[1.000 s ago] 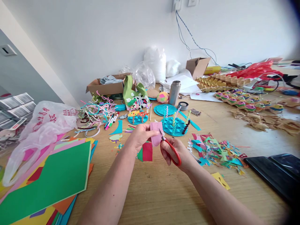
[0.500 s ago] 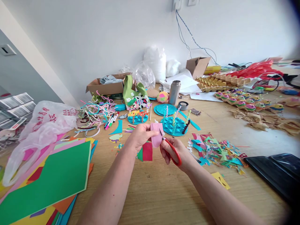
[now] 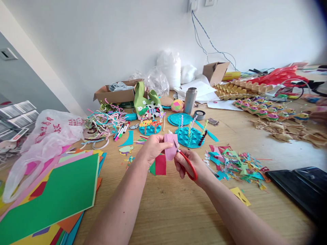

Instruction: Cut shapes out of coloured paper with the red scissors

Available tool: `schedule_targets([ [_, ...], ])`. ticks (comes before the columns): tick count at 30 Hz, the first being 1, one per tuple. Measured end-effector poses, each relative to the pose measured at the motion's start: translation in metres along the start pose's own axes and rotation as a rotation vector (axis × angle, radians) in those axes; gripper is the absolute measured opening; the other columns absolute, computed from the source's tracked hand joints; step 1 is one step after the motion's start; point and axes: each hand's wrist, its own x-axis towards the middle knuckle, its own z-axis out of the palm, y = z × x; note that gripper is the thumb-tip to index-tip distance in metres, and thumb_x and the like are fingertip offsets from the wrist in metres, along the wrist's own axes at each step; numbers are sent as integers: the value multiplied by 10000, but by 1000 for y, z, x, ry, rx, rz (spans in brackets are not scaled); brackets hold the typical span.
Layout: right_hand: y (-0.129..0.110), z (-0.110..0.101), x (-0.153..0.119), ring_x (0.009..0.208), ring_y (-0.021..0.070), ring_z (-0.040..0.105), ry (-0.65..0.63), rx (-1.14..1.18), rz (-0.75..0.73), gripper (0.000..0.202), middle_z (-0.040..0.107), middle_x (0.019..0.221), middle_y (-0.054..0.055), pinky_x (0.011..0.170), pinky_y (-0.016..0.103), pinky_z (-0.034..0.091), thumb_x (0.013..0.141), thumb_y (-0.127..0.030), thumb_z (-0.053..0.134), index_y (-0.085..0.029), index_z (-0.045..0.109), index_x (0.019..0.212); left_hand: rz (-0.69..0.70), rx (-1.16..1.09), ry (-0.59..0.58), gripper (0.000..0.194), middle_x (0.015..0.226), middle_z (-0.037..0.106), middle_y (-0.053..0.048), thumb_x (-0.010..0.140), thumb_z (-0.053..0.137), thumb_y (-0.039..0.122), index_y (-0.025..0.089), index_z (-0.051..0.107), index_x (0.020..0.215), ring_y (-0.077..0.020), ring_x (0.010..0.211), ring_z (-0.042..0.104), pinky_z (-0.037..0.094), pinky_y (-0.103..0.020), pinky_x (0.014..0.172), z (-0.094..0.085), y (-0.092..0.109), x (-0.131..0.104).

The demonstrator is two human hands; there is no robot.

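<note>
My left hand [image 3: 155, 148] pinches a small pink piece of paper [image 3: 170, 153] with a drawn outline on it, held above the table. Closed round the red handles of a pair of scissors [image 3: 191, 170] is my right hand [image 3: 187, 163]. The scissors' blades meet the pink paper at its right side. Beneath my hands lie a red paper square [image 3: 160, 165] and a bit of green paper [image 3: 152, 168]. Just beyond stands a blue egg-tray disc [image 3: 184, 139] with twisted pipe cleaners upright in it.
Coloured paper scraps [image 3: 240, 163] lie to the right, near a black phone [image 3: 288, 185]. Coloured sheets [image 3: 63, 190] are stacked at the left. Pipe cleaners [image 3: 107, 119], markers [image 3: 121, 132], a grey flask [image 3: 190, 101] and tape [image 3: 199, 115] stand farther back. Painted egg cartons [image 3: 270, 110] sit at far right.
My hands, the pink paper and the scissors look almost unmoved. At the far right edge, a blurred shape, perhaps another person's hand, has come in beside the painted egg cartons.
</note>
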Motion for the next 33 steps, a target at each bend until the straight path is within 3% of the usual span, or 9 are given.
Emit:
schedule_targets([
  [21,0,1,-1,303,78,454,41,-19,4,360,539,457,-72,319,192,279,708,-498,680,-202,479,668,1,-10,22,246,737,691,-52,595,742,242,109,701,797,-143,641,624,503,-271,646,-2,-4,2],
  [33,-2,0,-1,325,71,479,3,-12,-1,352,549,486,-69,341,186,330,733,-505,656,-192,499,696,-8,17,11,246,716,708,-64,577,740,227,98,729,787,-141,616,614,500,-265,625,-1,-1,1],
])
